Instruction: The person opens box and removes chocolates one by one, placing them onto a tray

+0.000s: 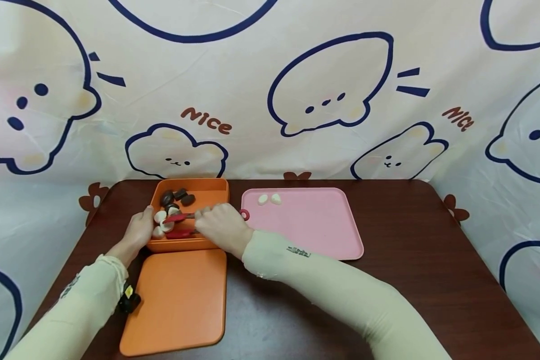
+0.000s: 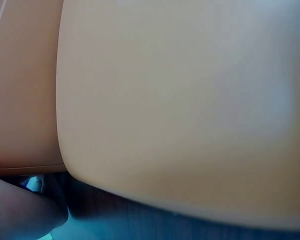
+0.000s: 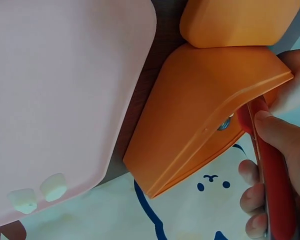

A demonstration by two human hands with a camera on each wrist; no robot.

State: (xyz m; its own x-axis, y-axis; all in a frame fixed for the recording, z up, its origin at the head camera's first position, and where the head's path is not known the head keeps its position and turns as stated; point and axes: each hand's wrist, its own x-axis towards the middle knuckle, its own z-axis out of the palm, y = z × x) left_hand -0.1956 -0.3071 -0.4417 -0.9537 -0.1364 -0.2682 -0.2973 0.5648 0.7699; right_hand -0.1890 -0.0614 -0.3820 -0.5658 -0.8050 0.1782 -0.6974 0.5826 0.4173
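A pair of red tongs (image 1: 178, 218) is gripped in my right hand (image 1: 222, 227), with its red tips over the white pieces (image 1: 160, 217) in an orange box (image 1: 209, 185). Whether the tips pinch a piece cannot be made out. Dark brown pieces (image 1: 167, 198) lie in the box's far left part. My left hand (image 1: 139, 230) holds the box by its left wall. In the right wrist view, the thumb and curled fingers wrap the tongs' red handle (image 3: 277, 195). Two white pieces (image 1: 276, 199) lie on a pink tray (image 1: 310, 230) near its far left corner.
An orange lid-like panel (image 1: 180, 300) lies flat in front of the box, close to its near wall. The pink tray stands to the box's right on the dark brown table (image 1: 400, 240). Behind the table hangs a printed white cloth (image 1: 247, 90).
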